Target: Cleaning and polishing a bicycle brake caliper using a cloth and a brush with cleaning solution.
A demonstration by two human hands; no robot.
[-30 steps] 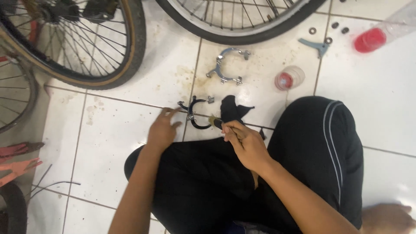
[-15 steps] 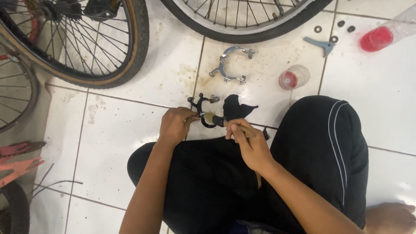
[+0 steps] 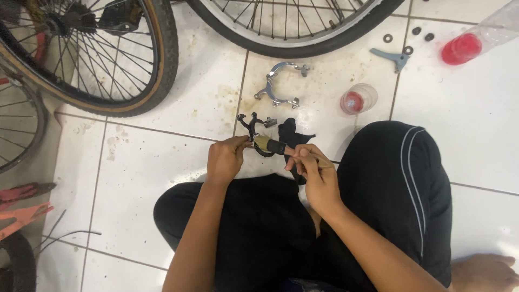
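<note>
Closest to me, black trousers [image 3: 270, 232] fill the bottom of the view, the person sitting on the white tiled floor [image 3: 178, 167] with knees spread. Both forearms run up from six o'clock. The left hand [image 3: 227, 159] is curled shut around the lower edge of a black brake caliper [image 3: 253, 130], holding it just above the floor at about twelve o'clock from the wrist. The right hand [image 3: 313, 170] is closed in a pinch on a small brush [image 3: 273, 146], its pale bristles touching the caliper's arch at about nine o'clock from the fingers. Just beyond the brush, at one o'clock from it, I see a dark rag [image 3: 294, 132] lying on the tile, partly under the right hand.

Going farther out, a silver brake caliper [image 3: 278, 86] lies on the floor at twelve o'clock from the hands, well apart from the black one. At two o'clock sits a clear cup with red inside [image 3: 358, 100]. Farther still, a blue-grey lever [image 3: 392, 55] and a few dark washers [image 3: 416, 32] lie near a clear bottle with a red end [image 3: 470, 43] at the top right corner. Along the top edge, one bicycle wheel [image 3: 292, 38] arcs at twelve o'clock, and a tan-walled wheel [image 3: 135, 65] stands at ten o'clock. At the far left, near eight o'clock, red pieces [image 3: 21, 205] lie on the floor.
</note>
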